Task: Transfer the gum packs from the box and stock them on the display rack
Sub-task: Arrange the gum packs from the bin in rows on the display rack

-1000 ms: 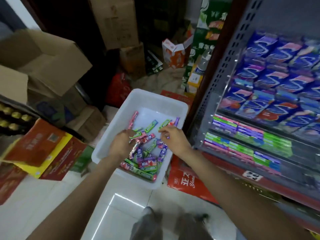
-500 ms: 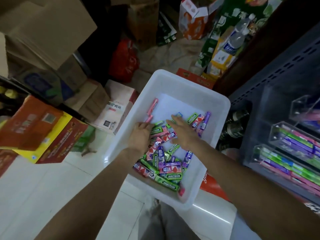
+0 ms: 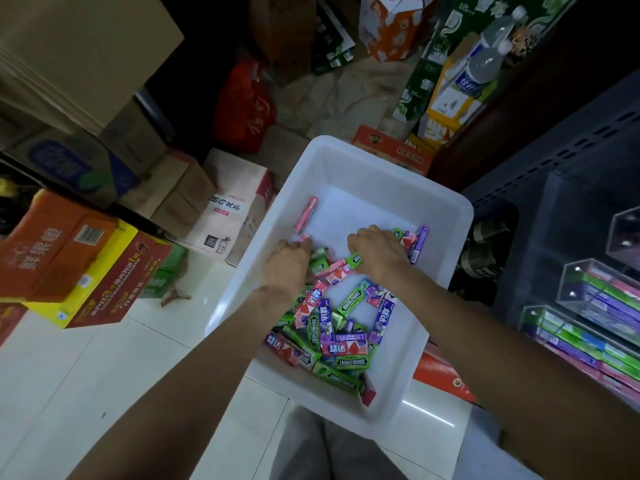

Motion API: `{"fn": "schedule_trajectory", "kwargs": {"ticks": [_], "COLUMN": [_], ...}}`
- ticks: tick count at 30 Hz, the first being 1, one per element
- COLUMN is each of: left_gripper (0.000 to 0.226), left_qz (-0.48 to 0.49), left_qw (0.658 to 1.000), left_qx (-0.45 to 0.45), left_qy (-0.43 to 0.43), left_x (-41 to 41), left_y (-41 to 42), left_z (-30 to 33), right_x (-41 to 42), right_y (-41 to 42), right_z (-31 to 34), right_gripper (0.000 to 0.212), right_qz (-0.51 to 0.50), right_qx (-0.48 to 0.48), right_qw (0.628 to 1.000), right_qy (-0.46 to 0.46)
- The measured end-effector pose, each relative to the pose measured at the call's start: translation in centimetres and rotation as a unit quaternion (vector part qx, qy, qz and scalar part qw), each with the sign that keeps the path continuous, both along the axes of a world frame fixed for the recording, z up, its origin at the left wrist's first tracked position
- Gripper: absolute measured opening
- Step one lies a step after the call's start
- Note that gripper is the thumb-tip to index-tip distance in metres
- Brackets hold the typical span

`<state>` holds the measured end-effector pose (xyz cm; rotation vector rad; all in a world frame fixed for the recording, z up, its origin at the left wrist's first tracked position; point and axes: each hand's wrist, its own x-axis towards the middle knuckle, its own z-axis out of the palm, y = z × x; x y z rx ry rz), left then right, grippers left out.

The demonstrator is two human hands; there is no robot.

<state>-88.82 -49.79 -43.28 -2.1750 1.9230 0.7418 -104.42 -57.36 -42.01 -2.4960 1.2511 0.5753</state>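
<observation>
A white plastic box (image 3: 381, 161) stands on the floor in front of me. A pile of green, pink and purple gum packs (image 3: 332, 327) lies in its near half. One pink pack (image 3: 306, 214) lies apart at the far left. My left hand (image 3: 287, 265) is palm down at the pile's left edge and grips packs; a pink end sticks out past its fingers. My right hand (image 3: 377, 251) is palm down over the far right packs, its fingers curled down onto them. The display rack (image 3: 588, 306) at the right holds rows of gum in clear trays.
Cardboard cartons (image 3: 69, 258) are stacked at the left, and a pink-and-white carton (image 3: 235, 209) sits close to the box. A red bag (image 3: 246, 105), water bottles (image 3: 481, 64) and more cartons crowd the floor behind. White floor tiles (image 3: 86, 393) lie at the lower left.
My view has tilted down and closed in on the box. My right hand has moved toward the far right packs. My left hand has shifted a little toward the far side.
</observation>
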Motion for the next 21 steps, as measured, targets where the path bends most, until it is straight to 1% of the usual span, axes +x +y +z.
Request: {"fn": "schedule_trajectory", "kwargs": {"ticks": [3, 7, 9, 11, 13, 15, 16, 18, 19, 20, 21], "left_gripper": [0.043, 0.035, 0.030, 0.026, 0.020, 0.018, 0.019, 0.018, 0.016, 0.014, 0.015], "left_qz": [-0.005, 0.043, 0.071, 0.090, 0.142, 0.206, 0.246, 0.328, 0.347, 0.346, 0.327], "left_qw": [1.000, 0.997, 0.991, 0.978, 0.948, 0.911, 0.885, 0.801, 0.768, 0.755, 0.758], "left_qx": [-0.019, -0.045, -0.079, -0.106, -0.117, -0.121, -0.117, -0.081, -0.064, -0.056, -0.057], "left_qy": [-0.006, 0.044, 0.083, 0.156, 0.260, 0.335, 0.378, 0.494, 0.535, 0.554, 0.562], "left_x": [-0.2, -0.1, -0.2, -0.4, -0.6, -0.9, -1.1, -2.0, -2.6, -3.4, -4.3], "left_y": [0.2, 0.2, 0.2, 0.3, 0.6, 0.9, 1.1, 1.1, 1.0, 0.9, 0.8], "left_z": [0.1, 1.1, 1.9, 2.9, 4.6, 6.6, 7.5, 9.4, 10.5, 11.6, 12.8], "right_x": [-0.1, -0.2, -0.3, -0.7, -1.5, -2.5, -3.1, -4.3, -4.9, -5.6, -6.3], "right_y": [-0.3, -0.5, -0.5, -0.2, 0.5, 1.7, 2.3, 3.6, 4.2, 4.9, 5.6], "right_z": [0.1, 0.8, 1.7, 3.1, 5.0, 7.1, 8.2, 10.3, 11.5, 12.8, 14.1], "right_gripper": [0.034, 0.041, 0.043, 0.041, 0.039, 0.033, 0.031, 0.031, 0.032, 0.036, 0.040], "right_qz": [-0.012, -0.016, -0.040, -0.088, -0.155, -0.201, -0.211, -0.228, -0.234, -0.238, -0.243], "right_qx": [0.003, 0.033, 0.055, 0.056, 0.049, 0.034, 0.024, 0.006, 0.001, -0.003, -0.011], "right_qw": [1.000, 0.999, 0.997, 0.991, 0.977, 0.958, 0.950, 0.932, 0.923, 0.916, 0.910], "right_qy": [-0.017, -0.025, -0.043, -0.081, -0.137, -0.201, -0.229, -0.281, -0.305, -0.323, -0.335]}}
